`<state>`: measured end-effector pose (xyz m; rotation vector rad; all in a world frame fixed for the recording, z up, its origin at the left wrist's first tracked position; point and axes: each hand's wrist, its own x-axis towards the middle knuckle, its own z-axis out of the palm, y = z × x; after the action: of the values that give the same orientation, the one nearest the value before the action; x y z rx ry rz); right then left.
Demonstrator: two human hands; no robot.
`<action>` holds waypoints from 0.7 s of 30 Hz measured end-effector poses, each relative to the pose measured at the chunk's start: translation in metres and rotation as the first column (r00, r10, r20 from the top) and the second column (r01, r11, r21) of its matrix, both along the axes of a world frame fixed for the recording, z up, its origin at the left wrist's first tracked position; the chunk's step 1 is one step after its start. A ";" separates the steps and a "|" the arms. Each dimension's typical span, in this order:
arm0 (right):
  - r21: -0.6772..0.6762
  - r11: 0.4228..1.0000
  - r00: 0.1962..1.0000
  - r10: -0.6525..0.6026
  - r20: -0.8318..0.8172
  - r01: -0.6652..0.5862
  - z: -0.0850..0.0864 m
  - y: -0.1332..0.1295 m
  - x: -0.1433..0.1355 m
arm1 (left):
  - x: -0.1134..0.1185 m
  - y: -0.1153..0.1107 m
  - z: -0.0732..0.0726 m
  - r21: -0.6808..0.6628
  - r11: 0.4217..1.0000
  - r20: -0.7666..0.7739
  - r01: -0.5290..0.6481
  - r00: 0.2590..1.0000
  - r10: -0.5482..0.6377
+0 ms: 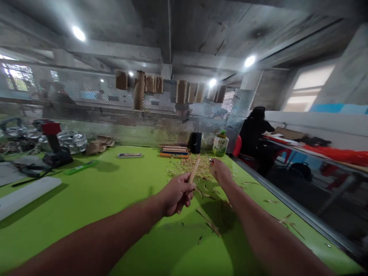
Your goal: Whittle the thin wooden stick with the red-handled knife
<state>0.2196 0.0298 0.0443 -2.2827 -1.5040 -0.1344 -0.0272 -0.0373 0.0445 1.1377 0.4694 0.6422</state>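
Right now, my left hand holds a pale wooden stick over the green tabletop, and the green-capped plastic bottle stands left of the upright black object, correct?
No: the green-capped plastic bottle stands right of the upright black object, as the head view shows. Your left hand does hold the pale wooden stick over the green tabletop.

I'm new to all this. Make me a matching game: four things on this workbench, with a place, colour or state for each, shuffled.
Things:
1. Wooden stick
2. Cordless drill
3. Bottle
4. Wood shavings

Descriptions:
A. Red and black
B. Scattered over the green tabletop
C. Gripped in the left hand
D. Topped with a green cap

Right pairs: 1-C, 2-A, 3-D, 4-B
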 end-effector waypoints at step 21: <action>0.012 0.962 0.939 0.263 0.222 -0.272 0.000 -0.016 -0.073 | -0.004 0.001 0.017 -0.075 0.981 -0.149 -0.177 0.975 0.165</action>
<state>0.1466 0.0136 0.0439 -2.0586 -1.8889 -0.3451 -0.0313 -0.0361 0.0618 1.0709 0.7169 0.6857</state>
